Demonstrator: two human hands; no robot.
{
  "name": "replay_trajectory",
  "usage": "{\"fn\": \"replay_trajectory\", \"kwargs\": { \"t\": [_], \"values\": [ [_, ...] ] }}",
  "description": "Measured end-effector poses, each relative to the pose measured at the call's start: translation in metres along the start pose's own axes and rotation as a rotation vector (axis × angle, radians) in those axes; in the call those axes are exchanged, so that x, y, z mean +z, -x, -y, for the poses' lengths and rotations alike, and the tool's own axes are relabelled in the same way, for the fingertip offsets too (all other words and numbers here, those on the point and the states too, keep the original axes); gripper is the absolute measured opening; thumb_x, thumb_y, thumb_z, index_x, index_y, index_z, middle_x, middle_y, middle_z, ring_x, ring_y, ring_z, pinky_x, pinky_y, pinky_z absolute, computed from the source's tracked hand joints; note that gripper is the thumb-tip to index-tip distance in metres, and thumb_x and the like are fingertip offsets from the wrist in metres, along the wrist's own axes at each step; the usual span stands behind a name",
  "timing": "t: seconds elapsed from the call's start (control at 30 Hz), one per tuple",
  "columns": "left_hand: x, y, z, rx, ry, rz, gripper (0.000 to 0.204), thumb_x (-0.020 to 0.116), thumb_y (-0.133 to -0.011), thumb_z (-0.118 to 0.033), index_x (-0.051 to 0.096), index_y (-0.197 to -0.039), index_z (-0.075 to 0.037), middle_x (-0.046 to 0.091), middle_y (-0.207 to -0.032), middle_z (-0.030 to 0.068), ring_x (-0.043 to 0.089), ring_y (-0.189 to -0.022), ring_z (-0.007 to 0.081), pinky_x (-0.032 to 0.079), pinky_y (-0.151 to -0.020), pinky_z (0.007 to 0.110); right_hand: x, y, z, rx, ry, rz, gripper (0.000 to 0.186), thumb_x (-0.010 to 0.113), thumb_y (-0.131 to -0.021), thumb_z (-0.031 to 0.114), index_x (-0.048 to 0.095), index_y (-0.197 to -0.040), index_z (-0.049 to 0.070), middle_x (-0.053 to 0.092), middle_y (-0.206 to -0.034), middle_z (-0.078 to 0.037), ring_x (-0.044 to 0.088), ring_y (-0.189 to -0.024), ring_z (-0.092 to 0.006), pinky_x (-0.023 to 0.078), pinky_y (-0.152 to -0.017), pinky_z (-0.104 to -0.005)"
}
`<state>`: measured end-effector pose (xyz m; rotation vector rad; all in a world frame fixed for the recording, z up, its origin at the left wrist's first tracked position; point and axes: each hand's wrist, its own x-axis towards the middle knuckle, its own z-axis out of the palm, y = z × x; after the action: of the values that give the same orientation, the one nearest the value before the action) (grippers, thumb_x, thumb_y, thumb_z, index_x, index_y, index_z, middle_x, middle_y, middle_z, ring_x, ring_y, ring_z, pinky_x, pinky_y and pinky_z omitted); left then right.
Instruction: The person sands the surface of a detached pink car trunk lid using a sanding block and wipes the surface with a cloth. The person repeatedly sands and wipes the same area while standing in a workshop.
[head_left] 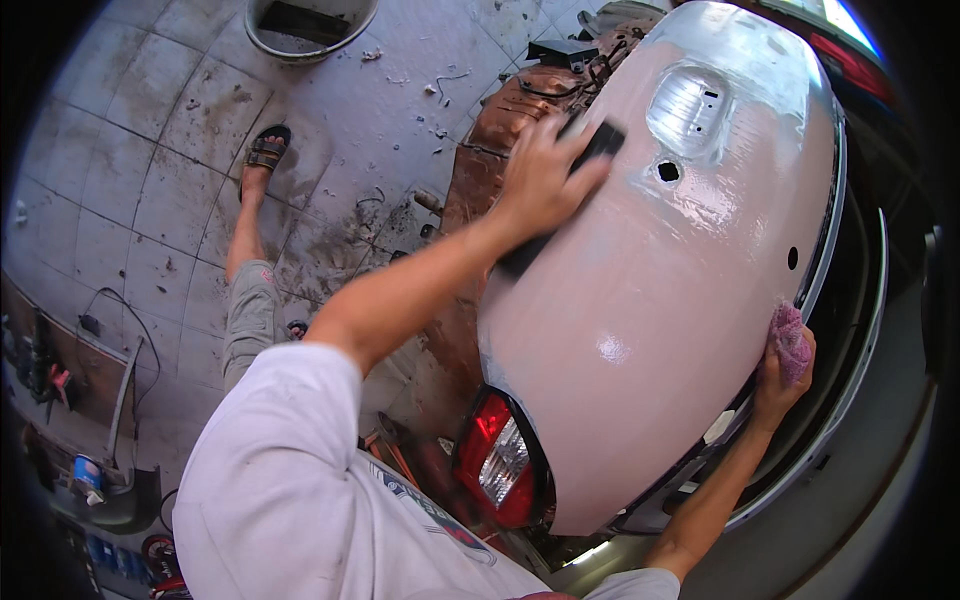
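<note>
A car's rear panel (640, 290), coated in wet-looking pinkish filler or primer with bare metal at its far end, fills the right half of the view. My left hand (548, 175), slightly blurred, presses a long black sanding block (606, 137) against the panel's left side; the palm hides the block's middle. On the opposite edge, my right hand (780, 385) is closed around a pink sponge or crumpled cloth (790, 343), close to the panel's surface. A recess (690, 105) and a dark round hole (668, 172) lie beyond my left hand.
A red and clear tail light (502, 462) sits at the near end of the panel. Brown bodywork (510, 110) shows along the left side. A bucket (310, 48) stands on the dirty tiled floor (190, 150). At the lower left lie parts and a blue can (88, 475).
</note>
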<state>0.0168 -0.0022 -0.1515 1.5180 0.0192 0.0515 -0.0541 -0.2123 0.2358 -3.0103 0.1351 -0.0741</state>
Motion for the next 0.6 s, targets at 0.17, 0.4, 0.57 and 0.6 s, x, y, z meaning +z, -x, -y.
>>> {"fn": "replay_trajectory", "kwargs": {
  "t": [0.17, 0.4, 0.57, 0.6],
  "values": [
    [-0.088, 0.183, -0.034, -0.111, 0.008, 0.169, 0.062, 0.076, -0.095, -0.037, 0.066, -0.144, -0.001, 0.055, -0.144, 0.0268, 0.053, -0.128, 0.0425, 0.043, -0.112, 0.050, -0.001, 0.003, 0.001, 0.006, -0.037, 0.000, 0.029, 0.075, -0.091, 0.003, 0.066, -0.117, -0.003, 0.065, -0.114, -0.005, 0.062, -0.105, -0.0162, 0.046, -0.101, -0.0304],
    [0.023, -0.099, 0.017, -0.067, -0.023, 0.079, 0.059, 0.068, -0.096, -0.054, 0.072, -0.142, -0.017, 0.060, -0.140, 0.0334, 0.055, -0.134, 0.0473, 0.042, -0.115, 0.054, -0.001, -0.001, 0.002, 0.010, -0.004, -0.031, 0.038, 0.080, -0.083, 0.014, 0.065, -0.115, -0.002, 0.064, -0.116, -0.008, 0.062, -0.108, -0.0207, 0.045, -0.104, -0.0348],
    [0.084, -0.224, 0.029, -0.173, -0.070, 0.051, 0.055, 0.067, -0.094, -0.060, 0.077, -0.133, -0.022, 0.066, -0.136, 0.0235, 0.056, -0.133, 0.0419, 0.044, -0.113, 0.053, 0.008, -0.005, 0.011, -0.015, -0.006, -0.033, 0.034, 0.079, -0.085, 0.011, 0.064, -0.113, -0.002, 0.063, -0.114, -0.007, 0.060, -0.106, -0.0185, 0.045, -0.102, -0.0323],
    [0.081, -0.201, 0.034, -0.140, -0.088, 0.068, 0.055, 0.068, -0.094, -0.058, 0.077, -0.133, -0.020, 0.069, -0.133, 0.0239, 0.059, -0.128, 0.0412, 0.044, -0.112, 0.051, 0.009, -0.005, 0.013, 0.006, 0.021, -0.043, 0.033, 0.079, -0.085, 0.010, 0.064, -0.112, -0.002, 0.062, -0.114, -0.007, 0.060, -0.105, -0.0180, 0.045, -0.101, -0.0318]
  ]
}}
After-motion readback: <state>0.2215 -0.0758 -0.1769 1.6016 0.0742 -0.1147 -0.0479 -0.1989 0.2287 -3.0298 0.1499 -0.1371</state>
